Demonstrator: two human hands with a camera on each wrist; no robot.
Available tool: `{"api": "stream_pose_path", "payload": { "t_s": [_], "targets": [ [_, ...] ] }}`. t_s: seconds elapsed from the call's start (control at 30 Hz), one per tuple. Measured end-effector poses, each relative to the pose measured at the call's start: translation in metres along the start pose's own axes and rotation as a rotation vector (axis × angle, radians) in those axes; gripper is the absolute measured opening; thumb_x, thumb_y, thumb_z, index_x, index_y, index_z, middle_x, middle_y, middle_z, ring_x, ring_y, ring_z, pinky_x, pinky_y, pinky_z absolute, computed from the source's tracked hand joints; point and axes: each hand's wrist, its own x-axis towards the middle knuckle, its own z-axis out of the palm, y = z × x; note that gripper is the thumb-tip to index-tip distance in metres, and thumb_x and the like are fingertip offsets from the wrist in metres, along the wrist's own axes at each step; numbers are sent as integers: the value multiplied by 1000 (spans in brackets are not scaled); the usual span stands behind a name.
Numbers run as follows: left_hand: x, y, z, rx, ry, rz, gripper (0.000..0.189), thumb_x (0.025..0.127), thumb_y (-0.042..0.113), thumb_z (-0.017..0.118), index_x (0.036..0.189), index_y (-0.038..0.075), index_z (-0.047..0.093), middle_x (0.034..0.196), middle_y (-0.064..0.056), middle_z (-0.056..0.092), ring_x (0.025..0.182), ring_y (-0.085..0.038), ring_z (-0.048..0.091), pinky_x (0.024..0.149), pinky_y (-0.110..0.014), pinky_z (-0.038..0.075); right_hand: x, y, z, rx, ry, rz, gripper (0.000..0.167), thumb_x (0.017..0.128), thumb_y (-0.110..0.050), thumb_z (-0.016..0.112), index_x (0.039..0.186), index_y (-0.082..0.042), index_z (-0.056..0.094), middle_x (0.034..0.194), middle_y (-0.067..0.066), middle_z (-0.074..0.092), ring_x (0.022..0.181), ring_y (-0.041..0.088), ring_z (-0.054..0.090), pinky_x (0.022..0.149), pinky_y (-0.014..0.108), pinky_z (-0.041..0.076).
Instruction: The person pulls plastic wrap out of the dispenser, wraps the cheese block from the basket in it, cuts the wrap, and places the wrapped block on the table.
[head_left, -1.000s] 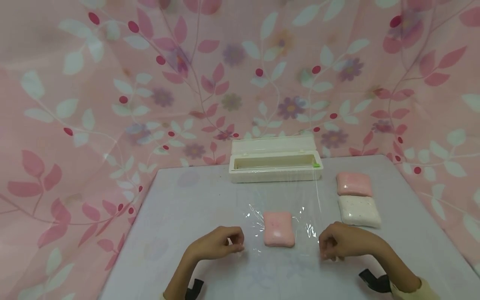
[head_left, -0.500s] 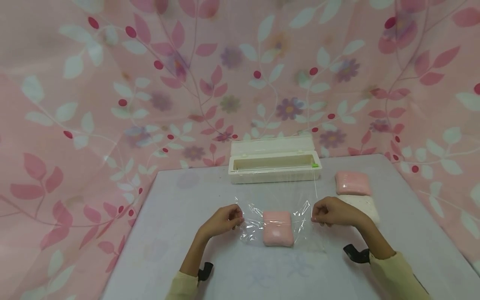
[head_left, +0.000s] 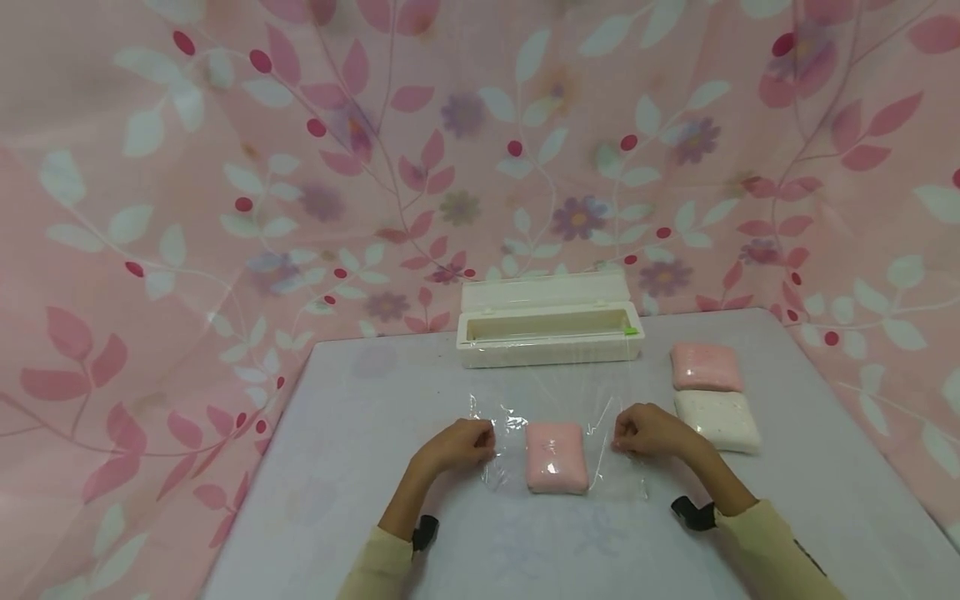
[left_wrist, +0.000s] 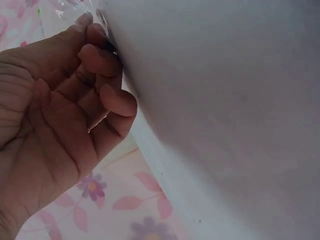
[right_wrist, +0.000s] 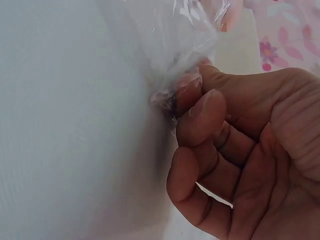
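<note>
Clear cling film [head_left: 513, 421] lies over and around a pink cushion-shaped block [head_left: 557, 458] in the middle of the table. To the left of the block, my left hand [head_left: 463, 442] pinches the film; its thumb and forefinger meet on it in the left wrist view, the other fingers [left_wrist: 120, 102] curled. My right hand [head_left: 651, 429] pinches the film on the block's other side. Bunched film [right_wrist: 165, 95] shows at its fingertips in the right wrist view. The film stretches back toward a white lidded dispenser box [head_left: 551, 350], whose lid stands open.
Another pink block [head_left: 707, 367] and a white block [head_left: 717, 421] lie against each other on the right, just beyond my right hand. The pale table [head_left: 360, 392] ends at a pink floral curtain [head_left: 420, 167] behind the box. A small green piece [head_left: 631, 331] sits at the box's right end.
Both hands have moved forward from the near side of the block, drawing the film's near edge back over it. In the last half second they have come slightly inward, toward the block.
</note>
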Motion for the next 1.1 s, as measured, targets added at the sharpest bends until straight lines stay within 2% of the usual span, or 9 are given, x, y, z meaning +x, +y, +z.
{"api": "stream_pose_path", "payload": {
  "t_s": [0.17, 0.27, 0.37, 0.43, 0.53, 0.67, 0.83, 0.97, 1.1],
  "targets": [
    [-9, 21, -2, 160, 120, -85, 13, 91, 10, 69, 103, 10, 63, 84, 1, 55, 73, -13, 50, 63, -27, 45, -15, -26, -6, -124, 87, 10, 6, 88, -14, 73, 86, -12, 68, 76, -6, 60, 70, 12, 54, 63, 32, 46],
    [-24, 45, -6, 242, 272, -101, 24, 91, 11, 70, 113, 11, 64, 91, 0, 54, 75, -13, 51, 65, -26, 46, -33, -50, -10, -276, 234, 20, 8, 87, -12, 74, 93, -11, 69, 87, -3, 65, 79, 18, 61, 68, 37, 50],
    [-38, 71, -9, 202, 342, -69, 19, 91, 14, 71, 108, 10, 63, 86, 2, 54, 71, -11, 50, 62, -23, 46, -46, -73, -4, -415, 402, 0, 14, 83, -10, 77, 94, -12, 70, 87, -3, 67, 79, 18, 64, 65, 36, 51],
    [-42, 84, -6, 152, 321, -36, 16, 91, 16, 72, 101, 10, 61, 81, 6, 54, 68, -9, 49, 59, -22, 45, -48, -84, 7, -420, 455, -36, 18, 81, -9, 79, 96, -13, 70, 83, -7, 67, 72, 13, 62, 60, 32, 49],
    [-42, 93, 6, 120, 240, -1, 18, 90, 20, 73, 94, 11, 57, 76, 8, 51, 65, -7, 46, 57, -21, 42, -46, -92, 29, -369, 428, -62, 30, 80, -16, 81, 107, -12, 67, 78, -12, 66, 67, 8, 58, 58, 28, 46],
    [-35, 89, 29, 170, 172, 23, 26, 86, 25, 77, 93, 13, 55, 79, 8, 51, 66, -5, 45, 58, -21, 41, -40, -90, 55, -316, 364, -36, 57, 77, -28, 84, 124, -8, 58, 79, -10, 69, 67, 10, 60, 60, 31, 47],
    [-25, 78, 51, 177, 128, -18, 40, 76, 29, 86, 96, 13, 55, 85, 6, 52, 70, -6, 47, 61, -22, 42, -32, -83, 75, -288, 329, 4, 77, 67, -36, 90, 128, -9, 50, 82, -8, 68, 67, 10, 59, 61, 34, 47],
    [-17, 79, 58, 194, 90, -56, 49, 71, 25, 90, 103, 9, 56, 89, 1, 51, 69, -8, 46, 61, -22, 42, -27, -79, 84, -274, 313, 34, 86, 63, -32, 92, 132, -9, 46, 74, -12, 60, 60, 6, 49, 57, 31, 42],
    [-14, 82, 57, 250, 90, -23, 46, 76, 16, 86, 108, 4, 54, 90, -4, 51, 69, -10, 46, 60, -22, 42, -24, -77, 86, -308, 328, 5, 80, 69, -23, 89, 133, -6, 45, 65, -10, 51, 55, 8, 41, 52, 29, 38]
  ]
}}
